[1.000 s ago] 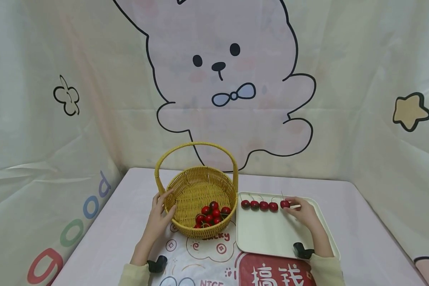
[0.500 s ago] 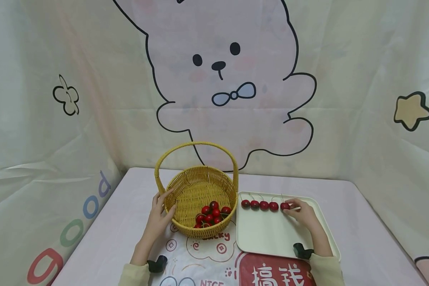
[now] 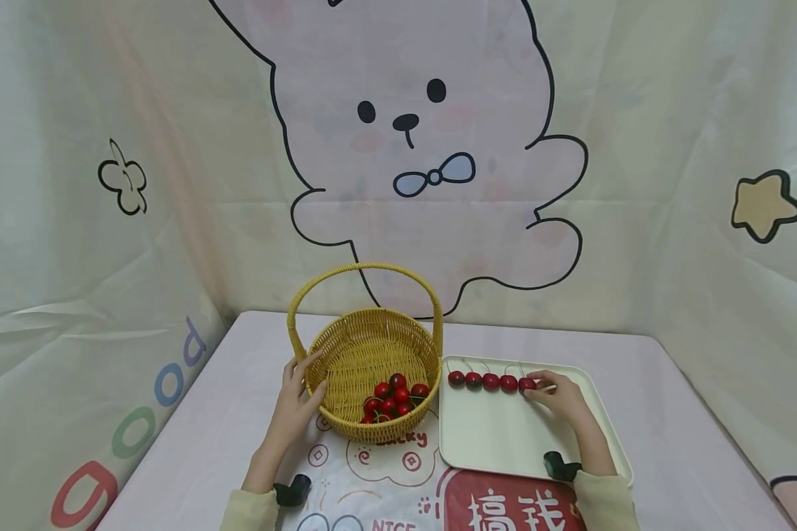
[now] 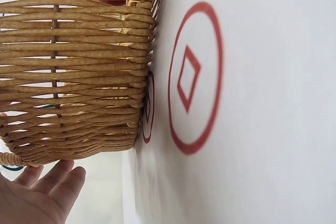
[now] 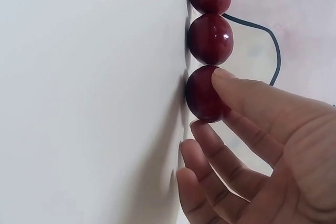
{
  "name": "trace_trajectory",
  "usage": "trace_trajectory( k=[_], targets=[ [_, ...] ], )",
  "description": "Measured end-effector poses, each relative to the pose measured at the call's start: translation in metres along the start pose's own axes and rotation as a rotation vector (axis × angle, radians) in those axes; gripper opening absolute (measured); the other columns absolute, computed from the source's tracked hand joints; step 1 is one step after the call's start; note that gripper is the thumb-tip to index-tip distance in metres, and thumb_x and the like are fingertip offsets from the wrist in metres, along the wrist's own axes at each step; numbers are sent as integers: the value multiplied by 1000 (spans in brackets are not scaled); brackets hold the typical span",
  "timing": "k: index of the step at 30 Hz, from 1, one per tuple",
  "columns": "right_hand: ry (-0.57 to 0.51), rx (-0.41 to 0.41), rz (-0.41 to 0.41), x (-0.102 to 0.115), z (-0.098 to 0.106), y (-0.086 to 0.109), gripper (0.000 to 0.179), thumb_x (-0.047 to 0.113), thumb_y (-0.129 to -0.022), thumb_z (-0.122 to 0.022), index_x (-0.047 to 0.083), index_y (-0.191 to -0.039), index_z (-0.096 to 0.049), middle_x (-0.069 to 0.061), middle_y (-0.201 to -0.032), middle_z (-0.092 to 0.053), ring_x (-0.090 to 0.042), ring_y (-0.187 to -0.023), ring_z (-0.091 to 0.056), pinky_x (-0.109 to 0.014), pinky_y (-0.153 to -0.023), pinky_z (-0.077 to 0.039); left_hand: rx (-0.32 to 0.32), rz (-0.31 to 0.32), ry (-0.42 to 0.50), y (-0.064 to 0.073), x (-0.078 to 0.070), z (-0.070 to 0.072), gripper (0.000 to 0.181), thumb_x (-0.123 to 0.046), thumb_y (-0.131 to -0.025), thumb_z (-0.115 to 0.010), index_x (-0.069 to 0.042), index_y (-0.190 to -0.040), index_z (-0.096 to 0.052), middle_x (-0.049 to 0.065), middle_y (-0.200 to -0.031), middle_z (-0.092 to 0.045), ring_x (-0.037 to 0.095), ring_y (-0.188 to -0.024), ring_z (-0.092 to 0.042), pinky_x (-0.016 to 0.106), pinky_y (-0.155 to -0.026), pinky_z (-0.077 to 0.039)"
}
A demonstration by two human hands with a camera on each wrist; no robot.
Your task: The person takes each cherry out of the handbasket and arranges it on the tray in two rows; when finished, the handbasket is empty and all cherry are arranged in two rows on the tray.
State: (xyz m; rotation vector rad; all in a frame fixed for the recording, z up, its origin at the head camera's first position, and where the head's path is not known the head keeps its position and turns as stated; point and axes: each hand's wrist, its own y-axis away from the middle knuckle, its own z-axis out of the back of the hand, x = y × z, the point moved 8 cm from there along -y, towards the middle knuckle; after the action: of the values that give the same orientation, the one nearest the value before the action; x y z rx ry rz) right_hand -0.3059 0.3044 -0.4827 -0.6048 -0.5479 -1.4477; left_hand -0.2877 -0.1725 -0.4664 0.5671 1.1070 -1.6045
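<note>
In the head view a yellow woven basket (image 3: 372, 354) with a tall arched handle stands on the table, several red cherries (image 3: 395, 398) lying in its front right part. My left hand (image 3: 295, 402) holds the left side of its rim, thumb over the edge. The left wrist view shows its other fingers (image 4: 65, 182) against the basket's outside. On the right, a pale tray (image 3: 498, 435) bears a row of cherries (image 3: 491, 382) along its far edge. With thumb and index finger, my right hand (image 3: 561, 398) pinches the row's rightmost cherry (image 5: 202, 94), which touches its neighbour.
A printed cloth (image 3: 385, 479) with red and white drawings lies under the basket and the tray's front edge. Behind the table hangs a curtain (image 3: 637, 221) with a cartoon animal. Each wrist wears a dark strap-on device (image 3: 561, 466).
My right hand has slid the pinched cherry slightly left, so that it now meets the cherry beside it. The left hand and basket have stayed put.
</note>
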Motion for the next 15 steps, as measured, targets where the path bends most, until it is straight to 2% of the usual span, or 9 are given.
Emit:
trace_trajectory(
  k=[9,15],
  targets=[
    [-4,-3,5,0,-1,-1,37,14,-81,-70,-5,-111,-60,-19,-91,-65,-33,-85,-63,-42,-74,-52,0,7,6,0,0,0,52,-18,-90,-60,-20,-138,-42,16,-144,-21,45,-126,-37,64,-96,-35],
    [-7,6,-8,2,-1,0,40,16,-82,-70,-5,-113,-59,-18,-91,-65,-31,-85,-62,-37,-71,-51,3,5,9,0,-1,0,52,-19,-90,-60,-20,-138,-41,16,-145,-21,45,-126,-37,64,-96,-35]
  ],
)
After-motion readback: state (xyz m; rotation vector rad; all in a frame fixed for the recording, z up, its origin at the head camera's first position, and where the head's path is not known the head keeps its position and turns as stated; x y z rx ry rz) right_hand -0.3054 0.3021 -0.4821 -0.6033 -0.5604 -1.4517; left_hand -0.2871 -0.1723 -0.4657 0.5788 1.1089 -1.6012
